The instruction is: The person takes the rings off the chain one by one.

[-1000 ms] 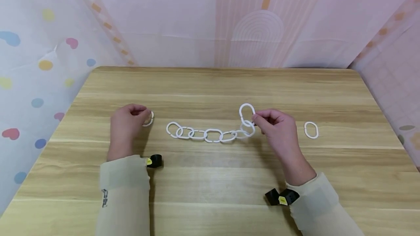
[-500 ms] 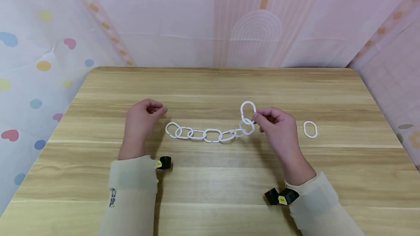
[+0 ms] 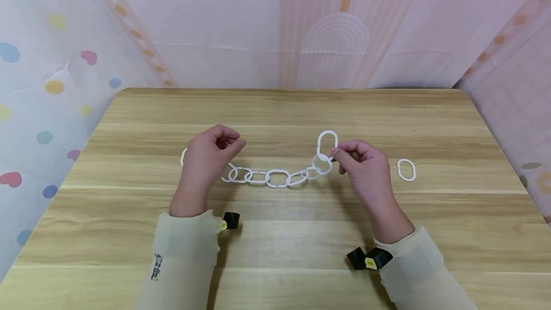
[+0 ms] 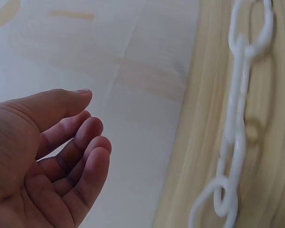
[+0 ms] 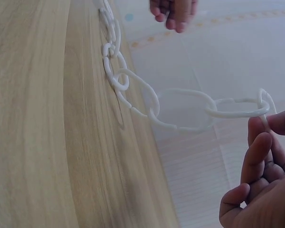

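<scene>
My right hand [image 3: 366, 166] pinches the end link [image 3: 328, 132] of a white plastic chain [image 3: 278, 171] between thumb and fingertips. That link stands upright above the wood, and the links beside it slope down to the table. In the right wrist view the thumb and index finger meet on the end link [image 5: 270, 102]. My left hand [image 3: 208, 161] hovers over the chain's left end, hiding part of it. The left wrist view shows its fingers [image 4: 96, 171] loosely bent with nothing between them and the thumb, and the chain [image 4: 235, 95] off to the side.
A loose white link [image 3: 414, 171] lies to the right of my right hand. Another white link [image 3: 182, 157] peeks out left of my left hand, mostly hidden by it. The wooden table [image 3: 280, 243] ends at a patterned curtain [image 3: 241, 27] behind.
My left hand has left the loose link at the left and moved right, over the chain's left end. My right hand keeps its pinch, the held link shifting slightly.
</scene>
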`<state>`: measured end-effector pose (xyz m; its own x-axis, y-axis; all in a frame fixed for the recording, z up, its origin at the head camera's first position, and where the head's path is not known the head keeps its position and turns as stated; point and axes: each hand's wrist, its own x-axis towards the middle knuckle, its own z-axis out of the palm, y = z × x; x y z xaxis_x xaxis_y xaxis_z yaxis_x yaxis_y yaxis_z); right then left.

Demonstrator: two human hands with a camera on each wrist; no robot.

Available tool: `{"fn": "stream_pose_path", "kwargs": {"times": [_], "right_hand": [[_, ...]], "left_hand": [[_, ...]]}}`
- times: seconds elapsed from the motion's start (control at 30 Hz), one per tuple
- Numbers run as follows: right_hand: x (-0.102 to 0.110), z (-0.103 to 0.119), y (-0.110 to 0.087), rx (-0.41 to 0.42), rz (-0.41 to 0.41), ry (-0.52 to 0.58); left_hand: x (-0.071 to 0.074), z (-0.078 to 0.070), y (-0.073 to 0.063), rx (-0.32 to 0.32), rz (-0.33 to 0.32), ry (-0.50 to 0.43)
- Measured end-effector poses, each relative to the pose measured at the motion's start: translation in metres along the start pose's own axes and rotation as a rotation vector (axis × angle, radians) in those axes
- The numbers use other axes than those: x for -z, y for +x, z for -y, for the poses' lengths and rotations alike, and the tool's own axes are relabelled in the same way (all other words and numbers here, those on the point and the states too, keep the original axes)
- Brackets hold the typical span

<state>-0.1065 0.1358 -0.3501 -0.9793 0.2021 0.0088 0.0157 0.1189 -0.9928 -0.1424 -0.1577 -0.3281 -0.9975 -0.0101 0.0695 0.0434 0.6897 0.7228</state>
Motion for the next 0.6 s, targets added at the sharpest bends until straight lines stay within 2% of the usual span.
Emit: {"fn": "stream_pose_path", "kwargs": {"times": [0.1,0.33,0.6], "right_hand": [[0.0,0.001,-0.001,-0.001,0.016,0.004],[0.0,0.0,-0.002,-0.01,0.044,0.008],[-0.002,-0.001,-0.001,-0.005,0.026,0.007]], "left_hand": [[-0.002,-0.008,-0.004,-0.026,0.002,-0.013],[-0.011,-0.016,-0.007,-0.074,0.026,0.001],[-0.022,-0.037,-0.018,-0.2,0.085,-0.005]]}}
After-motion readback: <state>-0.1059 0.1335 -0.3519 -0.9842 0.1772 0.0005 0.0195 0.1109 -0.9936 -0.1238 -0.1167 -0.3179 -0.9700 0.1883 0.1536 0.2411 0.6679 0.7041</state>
